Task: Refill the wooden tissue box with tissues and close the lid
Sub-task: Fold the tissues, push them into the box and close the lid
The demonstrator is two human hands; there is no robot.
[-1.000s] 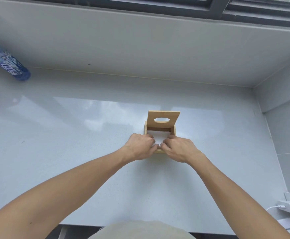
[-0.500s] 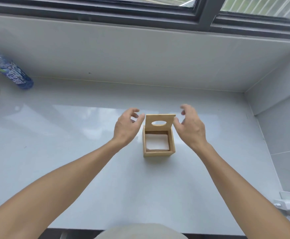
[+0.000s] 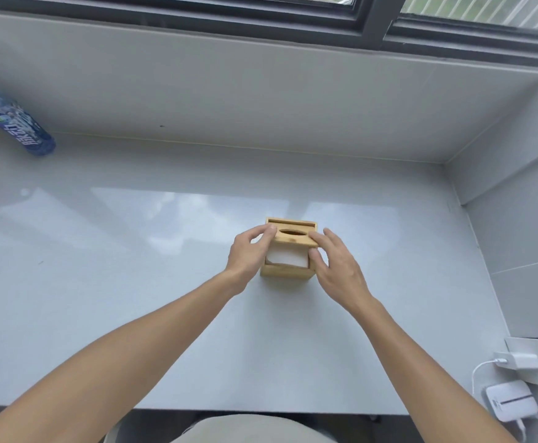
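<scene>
A small wooden tissue box (image 3: 285, 271) stands on the white counter (image 3: 133, 282), right of centre. White tissues (image 3: 287, 258) fill it and show through the front half of the open top. Its wooden lid (image 3: 293, 239), with an oval slot, lies tilted low over the back half of the box. My left hand (image 3: 250, 252) pinches the lid's left edge. On the lid's right edge rests my right hand (image 3: 336, 266), thumb against the box's right wall.
A blue-labelled plastic bottle (image 3: 15, 124) leans at the far left by the back wall. A white charger (image 3: 517, 361) with its cable and a white device (image 3: 510, 404) sit at the right front corner. The side wall rises on the right.
My hands left the inside of the box, rose to the upright lid, took it by both edges and swung it down over the tissues.
</scene>
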